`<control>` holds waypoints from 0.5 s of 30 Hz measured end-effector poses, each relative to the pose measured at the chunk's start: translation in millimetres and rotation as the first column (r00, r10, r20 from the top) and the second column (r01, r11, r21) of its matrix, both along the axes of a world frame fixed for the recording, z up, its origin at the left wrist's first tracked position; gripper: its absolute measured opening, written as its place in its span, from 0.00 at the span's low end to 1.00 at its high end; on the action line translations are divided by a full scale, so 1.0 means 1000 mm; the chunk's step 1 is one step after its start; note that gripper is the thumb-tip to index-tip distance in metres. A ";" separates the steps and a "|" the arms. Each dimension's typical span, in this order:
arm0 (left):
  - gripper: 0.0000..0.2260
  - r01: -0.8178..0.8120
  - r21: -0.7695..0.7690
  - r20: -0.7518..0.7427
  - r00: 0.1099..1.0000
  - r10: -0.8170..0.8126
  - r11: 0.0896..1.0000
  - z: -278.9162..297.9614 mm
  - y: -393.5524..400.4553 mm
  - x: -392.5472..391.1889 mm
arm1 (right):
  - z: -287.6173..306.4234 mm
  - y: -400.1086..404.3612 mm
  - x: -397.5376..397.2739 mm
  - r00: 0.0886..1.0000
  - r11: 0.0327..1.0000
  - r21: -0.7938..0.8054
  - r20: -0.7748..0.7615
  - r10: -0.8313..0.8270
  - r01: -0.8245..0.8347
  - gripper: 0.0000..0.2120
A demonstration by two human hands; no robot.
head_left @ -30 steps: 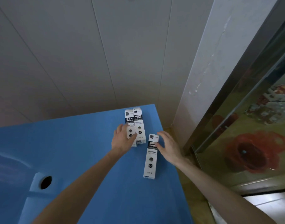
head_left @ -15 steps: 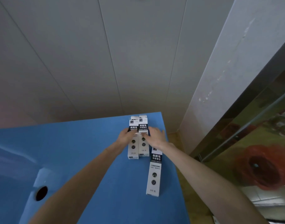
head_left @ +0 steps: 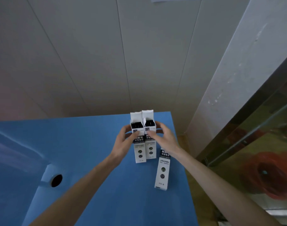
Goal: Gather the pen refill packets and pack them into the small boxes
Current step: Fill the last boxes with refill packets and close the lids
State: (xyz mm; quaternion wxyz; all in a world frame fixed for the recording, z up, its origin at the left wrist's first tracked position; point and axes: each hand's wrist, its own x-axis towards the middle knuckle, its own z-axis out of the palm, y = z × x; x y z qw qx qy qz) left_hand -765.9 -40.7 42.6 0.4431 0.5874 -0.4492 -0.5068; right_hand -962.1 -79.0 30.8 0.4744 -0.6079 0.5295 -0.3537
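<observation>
Blue table (head_left: 93, 160): bears all three small boxes near its far right corner; a round dark hole (head_left: 56, 180) sits well apart to the left
Left box (head_left: 138, 141): top flap open and raised, dark refill packets visible inside; touching the right box along its side
Right box (head_left: 150, 136): flap likewise open, dark contents showing; both look already filled, as I judge it
Third box (head_left: 163, 170): lies flat just beside the pair, nearer the person; whether it is filled cannot be told
Left hand (head_left: 123, 144): fingers curled round the left box's outer side, thumb on its front; a hold, not a squeeze
Right hand (head_left: 162, 137): fingers wrapped behind the right box, thumb across its front
Doing it well: keep the pair pressed together and steady; grip low enough to leave the flaps free; tuck each flap squarely so no packet end snags
</observation>
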 end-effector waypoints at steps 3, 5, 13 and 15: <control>0.20 0.037 -0.043 0.040 0.999 -0.036 0.998 0.002 0.025 0.005 | 0.000 0.028 -0.003 1.000 1.000 -0.028 0.019 0.005 -0.004 0.24; 0.19 0.062 -0.070 0.079 0.995 -0.056 0.996 0.001 0.037 0.006 | 0.001 0.043 -0.006 1.000 0.999 -0.031 0.028 0.014 -0.013 0.24; 0.21 0.154 -0.166 0.209 0.971 -0.118 0.974 0.015 0.053 0.001 | 0.018 0.067 -0.019 0.993 0.995 -0.069 0.099 -0.068 0.075 0.20; 0.22 0.148 -0.167 0.199 0.973 -0.114 0.975 0.017 0.055 0.001 | 0.022 0.068 -0.023 0.990 0.995 -0.052 0.120 -0.076 0.083 0.19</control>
